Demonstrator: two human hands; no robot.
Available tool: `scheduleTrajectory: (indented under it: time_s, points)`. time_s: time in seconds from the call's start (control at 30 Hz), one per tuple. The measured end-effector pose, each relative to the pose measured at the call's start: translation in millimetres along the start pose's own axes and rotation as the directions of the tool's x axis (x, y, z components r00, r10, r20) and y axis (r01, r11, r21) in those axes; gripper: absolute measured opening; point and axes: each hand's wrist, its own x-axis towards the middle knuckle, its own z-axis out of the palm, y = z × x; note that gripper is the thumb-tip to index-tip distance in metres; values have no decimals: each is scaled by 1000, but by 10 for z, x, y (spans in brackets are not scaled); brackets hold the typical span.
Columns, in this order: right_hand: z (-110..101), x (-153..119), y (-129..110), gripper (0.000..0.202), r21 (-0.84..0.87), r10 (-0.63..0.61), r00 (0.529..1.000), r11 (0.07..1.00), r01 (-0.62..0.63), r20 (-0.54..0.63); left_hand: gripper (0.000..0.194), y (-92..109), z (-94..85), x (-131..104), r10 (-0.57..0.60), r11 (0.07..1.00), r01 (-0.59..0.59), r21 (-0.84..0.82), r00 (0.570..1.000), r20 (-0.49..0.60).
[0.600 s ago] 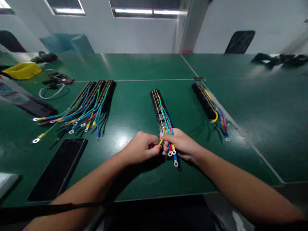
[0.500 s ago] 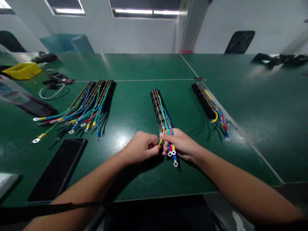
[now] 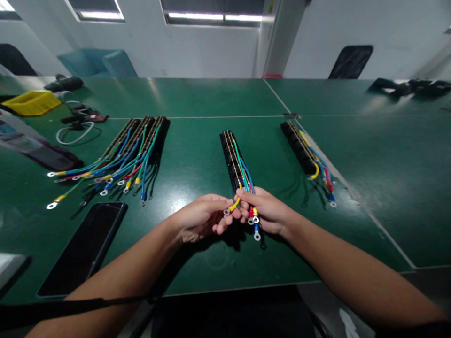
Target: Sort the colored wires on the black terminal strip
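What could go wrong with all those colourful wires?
The left hand and right hand both hold a bent yellow wire; a hard tug might loosen it from the black strip. At the left, several wires cross, so they could tangle. The phone appears close beside the left forearm, which might bump it.

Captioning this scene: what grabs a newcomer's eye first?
The left hand and right hand meet mid-picture on the yellow lead of a black strip. At left, three similar strips trail coloured leads beyond a dark phone; at right, another strip lies apart.
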Motion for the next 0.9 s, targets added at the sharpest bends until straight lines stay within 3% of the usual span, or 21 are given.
scheduleTrajectory:
  time_s: [0.23, 0.37, 0.77, 0.9]
  points:
    - [2, 1, -3, 23, 6, -4, 1000, 1000, 4, -17, 20, -44, 20, 29, 3, 954, 36, -298, 992, 127]
    - [-22, 22, 20, 24, 1, -29, 1000, 1000, 29, -7, 22, -58, 52, 35, -19, 919, 76, -387, 989, 149]
    - [-23, 17, 40, 32, 29, -32, 997, 999, 30, 66, 24, -69, 72, 16, -47, 924, 84, -373, 993, 107]
    - [-27, 20, 35, 31, 15, -20, 999, 1000, 20, 29, 24, -87, 78, 28, -11, 905, 59, -421, 993, 115]
